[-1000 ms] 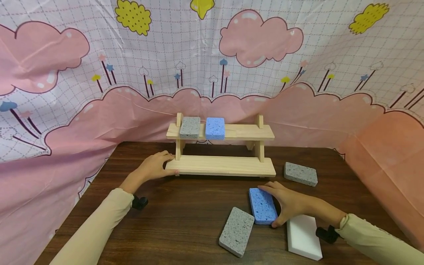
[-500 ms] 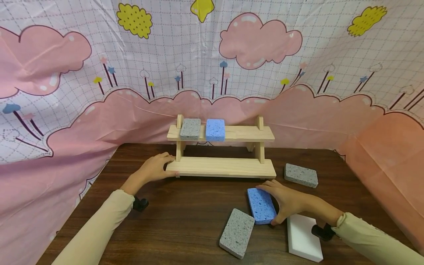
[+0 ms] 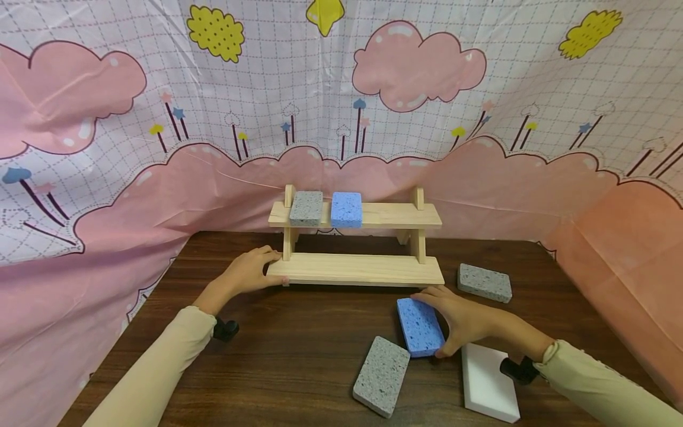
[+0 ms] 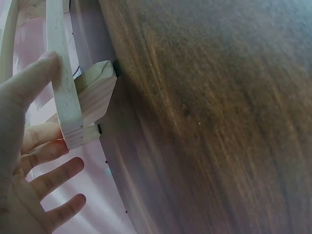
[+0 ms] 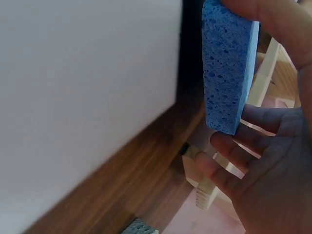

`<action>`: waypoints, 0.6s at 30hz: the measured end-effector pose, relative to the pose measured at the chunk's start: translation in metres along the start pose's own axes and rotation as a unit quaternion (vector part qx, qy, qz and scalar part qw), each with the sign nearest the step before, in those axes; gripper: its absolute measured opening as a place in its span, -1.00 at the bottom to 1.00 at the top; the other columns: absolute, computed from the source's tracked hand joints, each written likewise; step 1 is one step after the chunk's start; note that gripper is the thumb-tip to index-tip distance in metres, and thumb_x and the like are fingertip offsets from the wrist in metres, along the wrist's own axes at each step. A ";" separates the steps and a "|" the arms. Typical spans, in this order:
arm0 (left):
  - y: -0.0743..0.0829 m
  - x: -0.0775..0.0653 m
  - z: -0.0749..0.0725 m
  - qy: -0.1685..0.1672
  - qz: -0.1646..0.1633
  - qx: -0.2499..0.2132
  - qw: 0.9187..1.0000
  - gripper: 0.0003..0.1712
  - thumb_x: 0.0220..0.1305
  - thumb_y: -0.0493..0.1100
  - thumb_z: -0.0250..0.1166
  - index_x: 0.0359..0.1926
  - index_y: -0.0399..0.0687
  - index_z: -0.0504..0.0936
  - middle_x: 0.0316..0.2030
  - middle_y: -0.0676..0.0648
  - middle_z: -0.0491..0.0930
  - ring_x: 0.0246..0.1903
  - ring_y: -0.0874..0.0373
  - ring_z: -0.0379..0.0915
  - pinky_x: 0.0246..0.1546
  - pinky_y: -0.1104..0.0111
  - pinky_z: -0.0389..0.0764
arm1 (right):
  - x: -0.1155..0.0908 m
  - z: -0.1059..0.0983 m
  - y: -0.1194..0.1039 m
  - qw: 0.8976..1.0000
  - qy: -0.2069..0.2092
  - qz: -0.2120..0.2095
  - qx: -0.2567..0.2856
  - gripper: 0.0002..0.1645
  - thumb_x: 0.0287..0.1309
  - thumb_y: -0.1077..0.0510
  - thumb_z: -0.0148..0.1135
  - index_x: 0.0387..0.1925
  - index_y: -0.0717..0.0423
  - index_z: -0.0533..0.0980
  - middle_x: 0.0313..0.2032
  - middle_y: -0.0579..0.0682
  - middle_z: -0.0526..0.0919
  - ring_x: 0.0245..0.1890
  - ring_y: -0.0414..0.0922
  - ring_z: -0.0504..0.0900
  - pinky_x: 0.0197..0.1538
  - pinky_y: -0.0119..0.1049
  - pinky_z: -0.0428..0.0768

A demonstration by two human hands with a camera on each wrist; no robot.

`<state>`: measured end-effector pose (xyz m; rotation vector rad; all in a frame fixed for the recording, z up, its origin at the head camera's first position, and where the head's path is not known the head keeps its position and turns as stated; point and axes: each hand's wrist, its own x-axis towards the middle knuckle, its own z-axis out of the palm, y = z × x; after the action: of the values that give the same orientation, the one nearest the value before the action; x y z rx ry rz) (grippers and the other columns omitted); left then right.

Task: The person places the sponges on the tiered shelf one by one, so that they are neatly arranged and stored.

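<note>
My right hand [image 3: 469, 320] holds a blue sponge [image 3: 418, 329] by its two ends, thumb at the near end and fingertips at the far end. In the right wrist view, the sponge [image 5: 226, 68] stands between thumb and fingers. A two-tier wooden shelf [image 3: 352, 270] stands at the back of the table. At its left end, my left hand [image 3: 245, 274] grips the lower board, thumb on the front edge and fingers at the back; the left wrist view shows the board [image 4: 67, 92] between them. On the upper tier lie a grey sponge [image 3: 306, 207] and another blue sponge [image 3: 346, 209].
A grey sponge [image 3: 381, 375] lies just left of the held one. Another grey sponge [image 3: 484, 282] is on the right, beyond my right hand. Partly under my right wrist sits a white foam block [image 3: 488, 385]. A patterned cloth [image 3: 341, 107] hangs behind the dark wooden table [image 3: 277, 356].
My right hand has shifted slightly left and away from me, carrying the blue sponge with it, clear of its earlier spot. The left hand stays on the shelf.
</note>
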<state>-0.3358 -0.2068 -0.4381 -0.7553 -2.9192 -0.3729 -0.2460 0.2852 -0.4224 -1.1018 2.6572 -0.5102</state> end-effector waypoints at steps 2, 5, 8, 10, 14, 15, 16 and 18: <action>0.000 0.000 0.000 0.001 0.002 0.002 1.000 -0.17 0.20 0.34 0.40 0.30 -0.12 0.60 0.24 -0.24 0.55 0.23 -0.23 0.50 0.21 -0.15 0.52 | 0.000 -0.003 -0.002 1.000 0.001 0.002 0.001 0.37 -0.28 -0.15 0.72 0.49 0.26 0.20 0.36 0.23 0.31 0.35 0.17 0.29 0.20 0.26 0.51; 0.000 0.000 0.000 0.004 0.005 0.001 1.000 -0.18 0.20 0.33 0.41 0.29 -0.13 0.60 0.22 -0.23 0.56 0.22 -0.23 0.51 0.20 -0.16 0.53 | 0.002 -0.006 -0.005 1.000 0.001 0.008 -0.002 0.38 -0.27 -0.14 0.72 0.51 0.25 0.18 0.38 0.20 0.30 0.34 0.15 0.29 0.21 0.24 0.52; 0.000 0.000 -0.001 0.003 0.004 0.001 1.000 -0.18 0.20 0.32 0.41 0.29 -0.13 0.60 0.23 -0.24 0.55 0.23 -0.23 0.50 0.21 -0.16 0.52 | 0.005 -0.009 -0.007 1.000 0.004 0.010 -0.007 0.39 -0.27 -0.12 0.72 0.53 0.22 0.17 0.36 0.12 0.33 0.30 0.03 0.30 0.21 0.15 0.53; 0.001 0.000 -0.001 0.002 0.004 0.002 1.000 -0.18 0.21 0.32 0.41 0.30 -0.14 0.59 0.24 -0.25 0.55 0.23 -0.24 0.50 0.21 -0.17 0.52 | 0.007 -0.011 -0.007 1.000 0.007 0.006 -0.010 0.40 -0.28 -0.11 0.73 0.53 0.22 0.16 0.35 0.09 0.34 0.28 0.00 0.30 0.20 0.12 0.54; 0.001 0.000 -0.001 0.001 0.005 0.002 1.000 -0.17 0.21 0.32 0.41 0.31 -0.13 0.59 0.25 -0.25 0.54 0.24 -0.24 0.49 0.21 -0.18 0.51 | 0.009 -0.015 -0.007 1.000 0.016 -0.004 -0.010 0.39 -0.28 -0.10 0.73 0.52 0.24 0.16 0.34 0.11 0.34 0.29 0.02 0.30 0.19 0.15 0.55; 0.000 0.000 -0.001 0.001 0.005 0.002 1.000 -0.17 0.21 0.33 0.41 0.31 -0.13 0.59 0.25 -0.25 0.54 0.24 -0.24 0.49 0.21 -0.18 0.51 | 0.010 -0.016 -0.007 1.000 0.019 -0.008 -0.013 0.40 -0.28 -0.10 0.73 0.52 0.25 0.16 0.35 0.13 0.34 0.29 0.04 0.31 0.19 0.17 0.55; 0.000 0.000 -0.001 0.001 0.006 0.003 1.000 -0.17 0.21 0.33 0.40 0.30 -0.13 0.59 0.24 -0.25 0.55 0.23 -0.23 0.50 0.20 -0.18 0.52 | 0.010 -0.017 -0.007 1.000 0.021 -0.009 -0.014 0.40 -0.28 -0.10 0.73 0.52 0.26 0.16 0.35 0.14 0.34 0.30 0.05 0.31 0.19 0.17 0.55; -0.001 0.000 0.000 0.004 0.008 0.004 1.000 -0.17 0.21 0.33 0.41 0.30 -0.13 0.59 0.23 -0.24 0.55 0.22 -0.23 0.51 0.20 -0.18 0.52 | 0.011 -0.018 -0.007 1.000 0.025 -0.009 -0.016 0.41 -0.28 -0.10 0.73 0.53 0.25 0.15 0.37 0.15 0.33 0.31 0.05 0.30 0.18 0.17 0.56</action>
<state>-0.3364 -0.2071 -0.4380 -0.7737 -2.9036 -0.3632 -0.2551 0.2765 -0.4036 -1.1373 2.7094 -0.5071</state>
